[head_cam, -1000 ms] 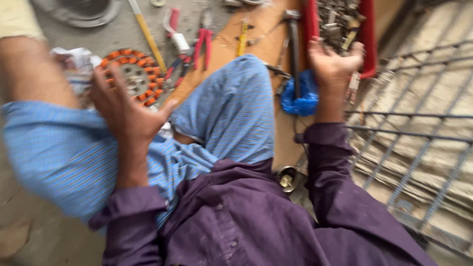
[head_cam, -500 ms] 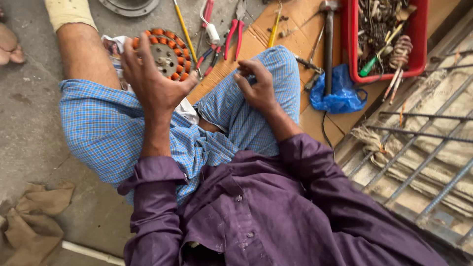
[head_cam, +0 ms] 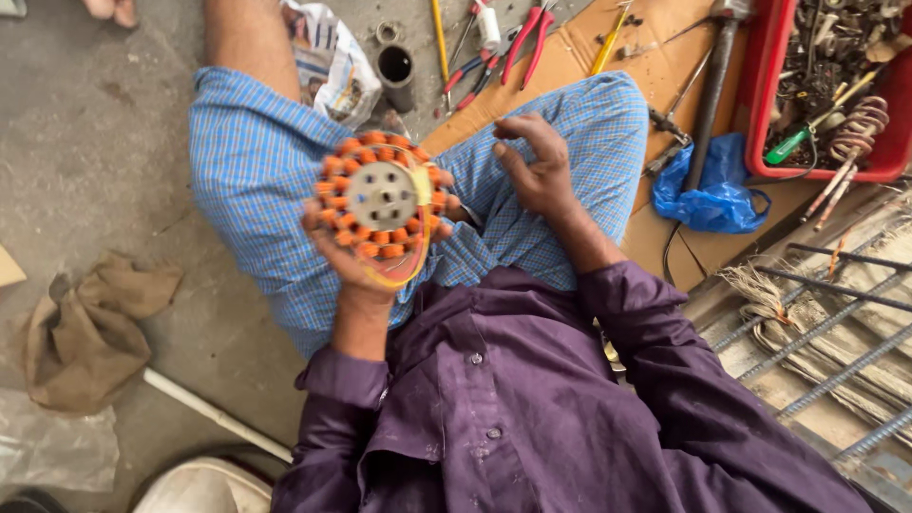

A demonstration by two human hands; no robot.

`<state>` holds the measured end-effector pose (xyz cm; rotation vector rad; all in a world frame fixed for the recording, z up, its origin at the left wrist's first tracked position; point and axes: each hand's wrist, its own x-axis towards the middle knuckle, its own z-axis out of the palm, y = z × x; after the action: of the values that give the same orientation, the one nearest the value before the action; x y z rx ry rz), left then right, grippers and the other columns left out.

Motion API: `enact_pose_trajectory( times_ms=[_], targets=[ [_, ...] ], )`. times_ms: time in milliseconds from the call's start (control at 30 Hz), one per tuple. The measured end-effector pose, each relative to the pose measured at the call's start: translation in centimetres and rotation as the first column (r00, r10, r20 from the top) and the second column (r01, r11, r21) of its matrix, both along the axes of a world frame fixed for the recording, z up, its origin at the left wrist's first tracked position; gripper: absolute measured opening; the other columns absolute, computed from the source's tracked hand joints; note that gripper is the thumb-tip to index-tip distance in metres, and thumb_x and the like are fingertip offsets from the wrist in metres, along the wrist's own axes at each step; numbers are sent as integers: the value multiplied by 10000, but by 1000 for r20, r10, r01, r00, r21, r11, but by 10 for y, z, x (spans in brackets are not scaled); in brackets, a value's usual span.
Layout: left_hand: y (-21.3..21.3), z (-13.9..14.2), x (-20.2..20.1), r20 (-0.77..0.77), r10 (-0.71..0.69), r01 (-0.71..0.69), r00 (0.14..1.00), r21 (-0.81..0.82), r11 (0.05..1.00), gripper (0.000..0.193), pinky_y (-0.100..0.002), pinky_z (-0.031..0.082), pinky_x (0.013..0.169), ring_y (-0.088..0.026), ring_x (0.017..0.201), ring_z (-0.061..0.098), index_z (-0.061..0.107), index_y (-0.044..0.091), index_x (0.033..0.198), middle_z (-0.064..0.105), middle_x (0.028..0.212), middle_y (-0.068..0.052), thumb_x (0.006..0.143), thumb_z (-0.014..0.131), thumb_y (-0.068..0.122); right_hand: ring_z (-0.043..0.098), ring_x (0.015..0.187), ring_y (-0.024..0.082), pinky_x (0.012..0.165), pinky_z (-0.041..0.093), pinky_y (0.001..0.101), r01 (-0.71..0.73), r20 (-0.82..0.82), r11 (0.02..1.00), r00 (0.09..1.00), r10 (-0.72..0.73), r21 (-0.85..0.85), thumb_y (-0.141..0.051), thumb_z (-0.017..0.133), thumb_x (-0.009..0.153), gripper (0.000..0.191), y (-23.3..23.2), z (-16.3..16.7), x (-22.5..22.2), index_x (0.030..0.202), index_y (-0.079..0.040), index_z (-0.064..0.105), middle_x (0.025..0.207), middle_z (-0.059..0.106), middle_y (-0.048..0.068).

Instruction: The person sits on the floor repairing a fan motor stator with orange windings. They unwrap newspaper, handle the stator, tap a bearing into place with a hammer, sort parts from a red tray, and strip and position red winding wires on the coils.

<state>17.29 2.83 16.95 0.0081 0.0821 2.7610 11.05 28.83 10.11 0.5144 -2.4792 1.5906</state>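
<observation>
The left hand (head_cam: 356,256) grips a round motor stator (head_cam: 382,198) from below, fingers curled up around its rim, so the disc faces the camera: a ring of orange-copper coils around a grey metal hub, with a yellow lead trailing off at about 5 o'clock of the disc. It is held up over the lap, above the blue checked cloth (head_cam: 256,180) that covers the crossed legs. The right hand (head_cam: 537,171) is at 3 o'clock of the stator, near but apart from it, held over the right knee with fingers loosely bent and half open, gripping nothing. The work in hand looks like an inspection of the windings, the piece being turned up for a look; judged from this, the next move calls for the free hand to come across and steady or probe the coils while the left keeps the disc level. At 12 o'clock of the stator lie red-handled pliers (head_cam: 528,33) and a yellow-handled screwdriver (head_cam: 440,38) on the floor and cardboard; a hammer (head_cam: 712,90) lies at 2 o'clock beside a red tray (head_cam: 771,85) of scrap parts, with a blue plastic bag (head_cam: 708,195) just below it
</observation>
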Motion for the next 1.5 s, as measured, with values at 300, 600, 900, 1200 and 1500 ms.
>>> enact_pose_trajectory(
  times_ms=[300, 600, 900, 1200, 1500],
  targets=[
    [43, -96, 29, 340, -64, 83, 938, -41, 996, 806, -548, 528, 1108, -356, 1309, 615, 462, 114, 1555, 589, 1480, -140, 975, 441, 673, 482, 1430, 392, 1220, 362, 534, -500, -16, 865, 866, 500, -35, -131, 688, 882, 267, -31, -7, 22, 1131, -37, 672, 1375, 650, 167],
    [43, -68, 14, 283, -14, 89, 959, -252, 964, 778, -490, 541, 1108, -311, 1324, 624, 471, 46, 1542, 594, 1482, -146, 1033, 378, 627, 649, 1154, 334, 1058, 485, 468, -228, -92, 973, 969, 230, 37, -102, 735, 936, 77, -37, 6, 32, 947, -56, 674, 1131, 725, 47],
    [-9, -92, -77, -40, 186, -143, 982, -802, 581, 568, -372, 680, 739, -269, 953, 796, 599, 19, 1355, 757, 1168, -157, 1047, 556, 495, 595, 1058, 344, 935, 474, 450, -63, -229, 982, 968, 103, 176, -129, 770, 985, 130, -91, 33, -83, 1031, -30, 700, 1058, 665, 121],
    [-26, -117, -106, 38, 215, -99, 976, -802, 589, 549, -386, 665, 780, -247, 970, 779, 601, 54, 1339, 734, 1188, -126, 1009, 592, 493, 598, 1064, 330, 948, 473, 440, -104, -224, 971, 963, 153, 217, -89, 785, 960, 126, -120, 26, -114, 982, -23, 680, 1078, 687, 88],
    [-37, -120, -106, -121, 148, -163, 982, -933, 321, 608, -418, 647, 825, -260, 1050, 733, 595, 65, 1348, 716, 1222, -108, 995, 557, 558, 561, 1295, 296, 1114, 458, 409, -204, -122, 977, 970, 211, 62, -120, 752, 1001, 398, -92, 13, -122, 1348, 0, 600, 1333, 600, 156]
  ],
)
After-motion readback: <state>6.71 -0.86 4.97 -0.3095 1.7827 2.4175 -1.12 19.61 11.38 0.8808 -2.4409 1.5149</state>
